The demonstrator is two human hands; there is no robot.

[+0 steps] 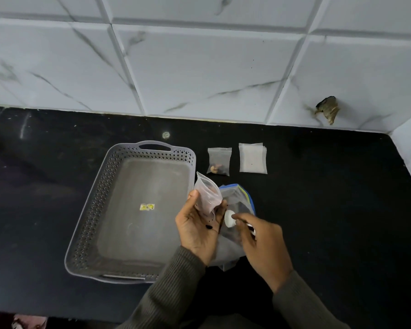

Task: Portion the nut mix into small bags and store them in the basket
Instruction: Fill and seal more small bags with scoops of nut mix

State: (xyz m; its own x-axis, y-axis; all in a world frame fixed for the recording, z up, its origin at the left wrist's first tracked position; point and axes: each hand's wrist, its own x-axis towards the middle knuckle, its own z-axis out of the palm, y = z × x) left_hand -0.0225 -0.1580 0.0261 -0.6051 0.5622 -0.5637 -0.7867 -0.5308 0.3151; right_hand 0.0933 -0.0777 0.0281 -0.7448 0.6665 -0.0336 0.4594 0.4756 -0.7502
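Black stone is making up the tabletop we are working over, with pale marbled tiles rising behind it. We are holding a small clear bag upright in our left hand, its fingers curling closed around the bag's lower part while its mouth is standing open toward the wall. Our right hand is pinching a white scoop, fingers closed on its handle, with the scoop's round head sitting just beside the small bag and over the big bag. That big bag, clear with a blue zip edge, is lying on the tabletop under both hands, dark nut mix showing through it. A few dark bits are sitting on our left palm. Left of the hands, a grey basket with perforated walls is resting on the tabletop, showing only a yellow sticker on its floor. Behind the hands, a filled bag is lying flat with nuts at its bottom, and just right of it a stack of bags is waiting.
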